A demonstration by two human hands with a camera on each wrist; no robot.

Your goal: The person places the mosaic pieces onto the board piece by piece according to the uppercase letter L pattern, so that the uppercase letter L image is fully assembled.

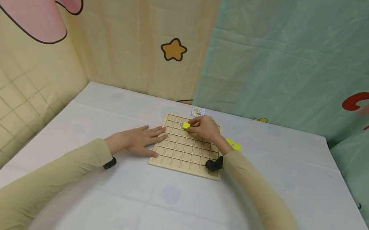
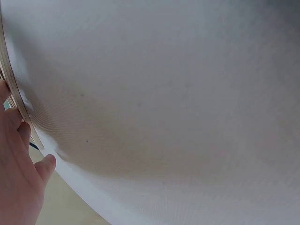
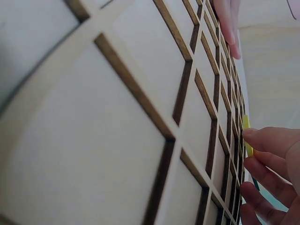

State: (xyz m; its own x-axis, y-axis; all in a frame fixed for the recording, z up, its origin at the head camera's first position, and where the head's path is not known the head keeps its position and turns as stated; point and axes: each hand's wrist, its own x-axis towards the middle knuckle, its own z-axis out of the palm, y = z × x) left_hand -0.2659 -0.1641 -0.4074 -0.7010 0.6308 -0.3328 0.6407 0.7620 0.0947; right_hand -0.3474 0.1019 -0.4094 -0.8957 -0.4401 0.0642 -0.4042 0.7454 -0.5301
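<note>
Head view | hands: right hand point(image 1: 208, 129) pinching 1 yellow block point(image 1: 186, 125) | 1 grid board point(image 1: 185, 156)

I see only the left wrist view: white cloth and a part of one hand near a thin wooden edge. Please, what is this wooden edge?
Observer: It is the left side of a wooden grid board on the white table. The left hand lies flat on that side, fingers straight.
Operator: And where is the other hand?
Observer: The right hand is over the far rows of the board and pinches a yellow piece.
Operator: Are there more such pieces?
Observer: Yes, more yellow pieces lie on the table beside the board's right edge.
</note>
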